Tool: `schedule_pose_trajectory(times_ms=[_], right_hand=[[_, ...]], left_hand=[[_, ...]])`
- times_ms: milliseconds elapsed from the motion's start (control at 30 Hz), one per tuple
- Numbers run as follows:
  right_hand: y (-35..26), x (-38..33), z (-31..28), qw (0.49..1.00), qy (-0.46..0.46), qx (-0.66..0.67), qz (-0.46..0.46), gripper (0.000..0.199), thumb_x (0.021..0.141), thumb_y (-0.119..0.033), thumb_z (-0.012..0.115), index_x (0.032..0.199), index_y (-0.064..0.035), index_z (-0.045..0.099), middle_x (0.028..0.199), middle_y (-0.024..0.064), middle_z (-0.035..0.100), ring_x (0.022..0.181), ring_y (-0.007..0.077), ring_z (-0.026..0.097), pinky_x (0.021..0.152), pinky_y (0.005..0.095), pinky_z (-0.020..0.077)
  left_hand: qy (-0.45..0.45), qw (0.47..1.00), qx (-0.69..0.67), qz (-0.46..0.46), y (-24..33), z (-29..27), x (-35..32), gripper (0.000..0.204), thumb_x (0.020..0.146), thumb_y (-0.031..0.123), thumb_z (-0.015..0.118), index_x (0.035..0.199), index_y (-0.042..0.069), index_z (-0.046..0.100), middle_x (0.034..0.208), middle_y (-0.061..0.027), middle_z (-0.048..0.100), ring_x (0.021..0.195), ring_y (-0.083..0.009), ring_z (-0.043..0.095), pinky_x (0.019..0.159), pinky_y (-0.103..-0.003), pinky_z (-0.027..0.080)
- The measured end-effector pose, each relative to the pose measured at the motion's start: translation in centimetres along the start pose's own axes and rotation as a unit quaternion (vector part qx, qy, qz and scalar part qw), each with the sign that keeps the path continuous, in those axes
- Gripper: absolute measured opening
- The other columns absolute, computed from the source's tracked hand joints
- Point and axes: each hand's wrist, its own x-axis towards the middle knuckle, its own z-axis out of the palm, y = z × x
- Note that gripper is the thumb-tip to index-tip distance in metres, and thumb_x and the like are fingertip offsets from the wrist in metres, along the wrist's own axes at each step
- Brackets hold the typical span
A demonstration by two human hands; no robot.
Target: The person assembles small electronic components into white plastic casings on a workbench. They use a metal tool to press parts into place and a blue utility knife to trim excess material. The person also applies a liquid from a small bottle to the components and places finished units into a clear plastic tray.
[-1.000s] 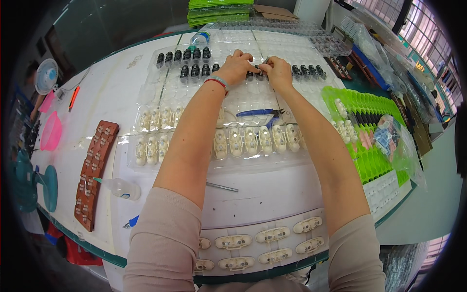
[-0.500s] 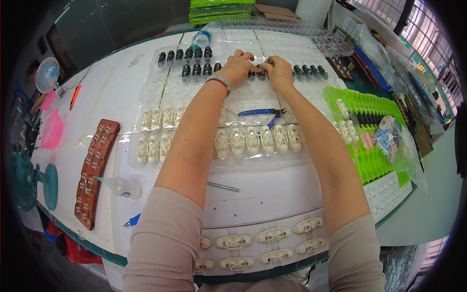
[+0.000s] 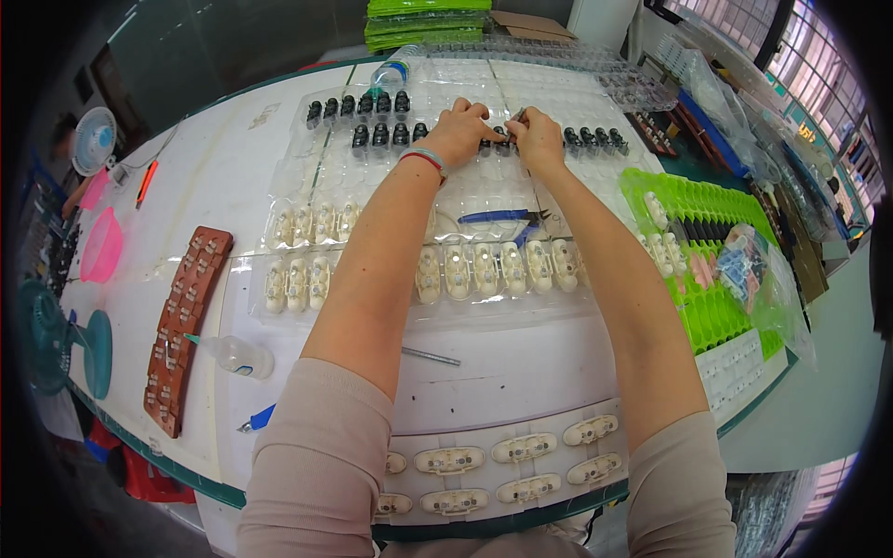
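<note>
Beyond the blue-handled pliers, on my remote view, I see the left hand and right hand close together at a small black part. Both have curled fingers; I cannot tell whether either one pinches that part. I see more black parts beyond the pliers to the left, white parts on their near side, and a green tray to their right.

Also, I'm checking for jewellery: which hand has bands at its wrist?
The left hand: red and paler bands circle its wrist, while the right hand has none.
</note>
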Motion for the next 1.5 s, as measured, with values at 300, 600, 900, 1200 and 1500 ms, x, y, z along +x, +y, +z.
schedule_pose_trajectory(times_ms=[300,600,900,1200,1500], right_hand=[[0.1,0.1,-0.4,0.999,-0.039,0.011,-0.011,0.023,0.076,-0.023,0.069,0.082,-0.0018,0.063,0.082,0.0166,0.066,0.078,0.0331,0.063,0.070,0.0411,0.0482],[-2.9,1.9,-3.4,0.996,-0.017,-0.061,-0.066,0.035,0.083,-0.031,0.059,0.098,0.0004,0.057,0.090,0.0253,0.063,0.088,0.0426,0.060,0.078,0.0472,0.0477],[-17.1,-9.0,-16.4,0.930,-0.230,-0.187,-0.215,0.021,0.085,-0.015,0.057,0.088,0.0056,0.060,0.087,0.0245,0.063,0.081,0.0365,0.062,0.073,0.0415,0.0484],[-13.6,-20.3,-17.6,0.752,-0.570,-0.239,-0.229,0.017,0.084,-0.016,0.059,0.087,0.0016,0.060,0.077,0.0192,0.062,0.082,0.0356,0.061,0.073,0.0422,0.0465],[-17.8,-22.9,-11.2,0.795,-0.486,-0.116,-0.343,0.018,0.082,-0.014,0.062,0.083,0.0031,0.060,0.082,0.0216,0.063,0.078,0.0367,0.062,0.068,0.0420,0.0477]], left_hand=[[0.003,1.000,0.010,0.001,0.2,-0.2,0.0,0.044,0.078,0.002,0.055,0.109,0.031,0.068,0.122,-0.0042,0.050,0.118,-0.0244,0.040,0.096,-0.038,0.037],[0.021,0.984,0.171,0.034,1.0,0.1,1.3,0.040,0.076,0.005,0.057,0.099,0.035,0.070,0.115,-0.0024,0.053,0.110,-0.0289,0.046,0.084,-0.040,0.048],[0.166,0.974,-0.019,-0.151,-0.2,2.6,3.7,0.033,0.081,0.005,0.055,0.108,0.020,0.065,0.110,-0.0083,0.059,0.098,-0.0301,0.057,0.083,-0.043,0.049],[0.041,0.996,0.068,0.031,2.2,-6.2,4.6,0.026,0.072,0.009,0.060,0.097,0.004,0.067,0.098,-0.0194,0.064,0.093,-0.0351,0.060,0.078,-0.042,0.050],[-0.020,0.960,0.190,0.203,16.0,-25.0,-9.7,0.024,0.073,0.013,0.064,0.095,0.003,0.067,0.090,-0.0159,0.066,0.085,-0.0308,0.063,0.074,-0.037,0.050]])
